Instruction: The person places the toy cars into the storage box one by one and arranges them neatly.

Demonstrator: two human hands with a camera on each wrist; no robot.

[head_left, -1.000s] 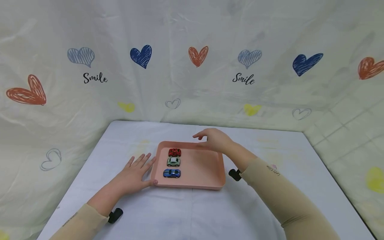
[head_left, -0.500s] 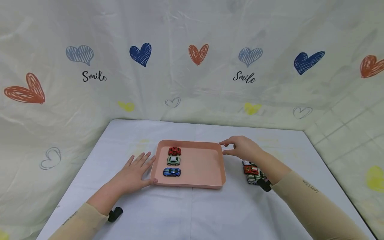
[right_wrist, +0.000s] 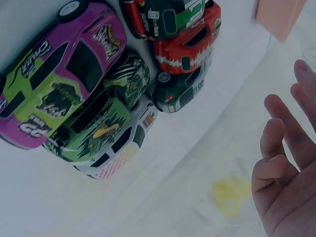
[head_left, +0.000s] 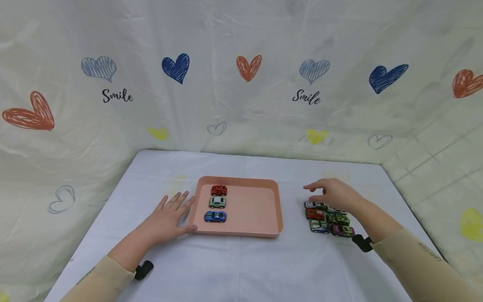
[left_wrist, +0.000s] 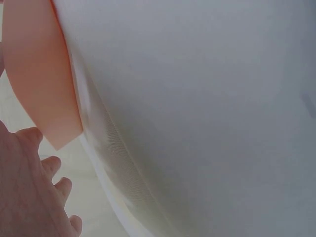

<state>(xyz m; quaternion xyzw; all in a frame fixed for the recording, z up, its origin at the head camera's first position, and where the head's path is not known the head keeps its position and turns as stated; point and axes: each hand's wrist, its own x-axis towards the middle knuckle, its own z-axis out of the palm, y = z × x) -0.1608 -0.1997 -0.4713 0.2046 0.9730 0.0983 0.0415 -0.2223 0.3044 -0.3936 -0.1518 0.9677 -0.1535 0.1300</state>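
Observation:
A pink tray [head_left: 253, 209] lies on the white table, with a red toy car [head_left: 219, 191], a pale green toy car [head_left: 217, 202] and a blue toy car [head_left: 215, 216] in a column at its left side. My left hand [head_left: 164, 220] has its fingers spread at the tray's left edge, the thumb at the front corner. To the right of the tray, my right hand [head_left: 336, 193] hovers at the back of a cluster of toy cars, holding nothing. That cluster includes a purple and green car [right_wrist: 64, 74], a green car [right_wrist: 94, 128] and a red car [right_wrist: 190, 47].
A white cloth [head_left: 241, 268] covers the table. Behind it hangs a pale curtain [head_left: 241, 96] printed with hearts and "Smile". Black wrist cameras [head_left: 144, 270] are strapped under both forearms.
My right hand has moved right from the tray's back edge to above the car cluster, which its arm had covered before. The left hand stays at the tray.

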